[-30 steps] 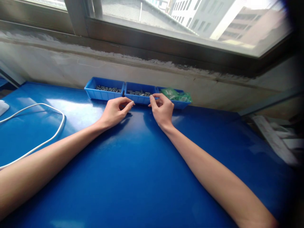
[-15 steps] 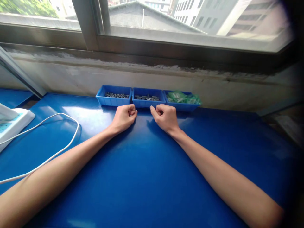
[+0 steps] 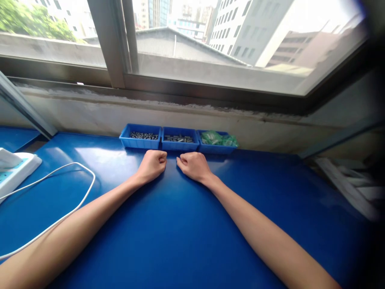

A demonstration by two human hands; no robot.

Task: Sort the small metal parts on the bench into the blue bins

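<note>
My left hand (image 3: 152,165) is curled into a fist on the blue tabletop, just in front of the gap between the left bin (image 3: 140,143) and the middle bin (image 3: 179,146). My right hand (image 3: 195,166) makes a similar fist, close to the front of the middle bin and the right bin (image 3: 217,149). A short stretch of table separates the two fists, and nothing shows in either. Small metal fasteners (image 3: 144,136) fill the left blue bin. Longer metal pieces (image 3: 179,139) lie in the middle one. Green plastic bags (image 3: 213,137) sit in the right one.
A white power strip (image 3: 22,166) rests at the left edge, with a white cable (image 3: 91,182) looping over the blue table (image 3: 168,237) beside my left forearm. Behind the bins are a low wall (image 3: 90,114) and a window frame (image 3: 210,89).
The view has tilted upward and shifted slightly, so more of the window shows. Both fists look more tightly curled, with the right thumb drawn in. The bins stay in place.
</note>
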